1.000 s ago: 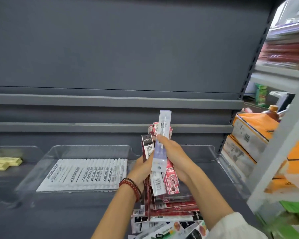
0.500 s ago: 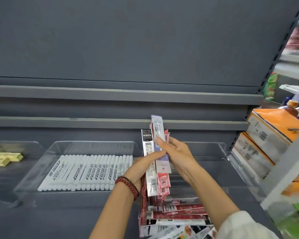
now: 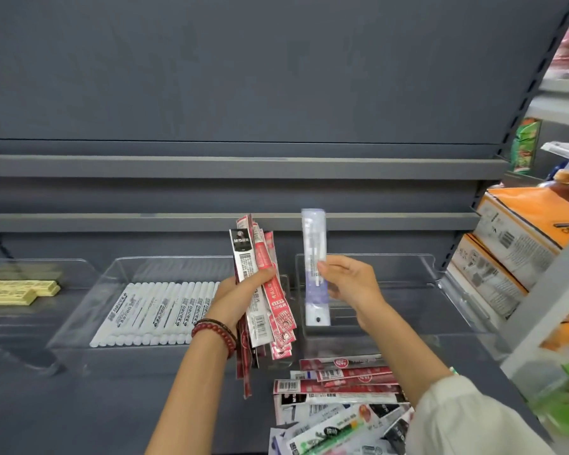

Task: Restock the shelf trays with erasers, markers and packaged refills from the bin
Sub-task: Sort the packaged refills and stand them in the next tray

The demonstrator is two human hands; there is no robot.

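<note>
The dark grey metal shelf (image 3: 112,405) fills almost the whole view, smooth and matt, with a plain grey back panel (image 3: 243,77) rising behind it. To the right stand stacked orange-and-white cardboard boxes (image 3: 519,231) and a light grey rack (image 3: 552,300), so the place looks to me like a shop aisle. On the shelf three clear plastic trays stand side by side, I think so that each kind of goods has its own place. The left tray (image 3: 76,274) has flat yellow erasers (image 3: 17,292). The middle tray (image 3: 96,307) has white markers (image 3: 158,310) lying in one tidy row. The right tray (image 3: 401,257) is, in my judgement, the one meant for the refills. In front of it a loose heap of red, white and black refill packets (image 3: 342,399) lies on the shelf near the person, probably as stock to sort from; the bin is not in view. The left hand (image 3: 240,297) grips a fanned bundle of long red and black packets (image 3: 253,254) upright, fingers curled round its middle, which holds them together with the labels readable. The right hand (image 3: 352,284) pinches one pale purple packet (image 3: 314,238) between thumb and fingertips, apart from the bundle and in front of the right tray as the camera sees it, seemingly because it is a different sort. A red bead bracelet (image 3: 216,333) sits on the left wrist
</note>
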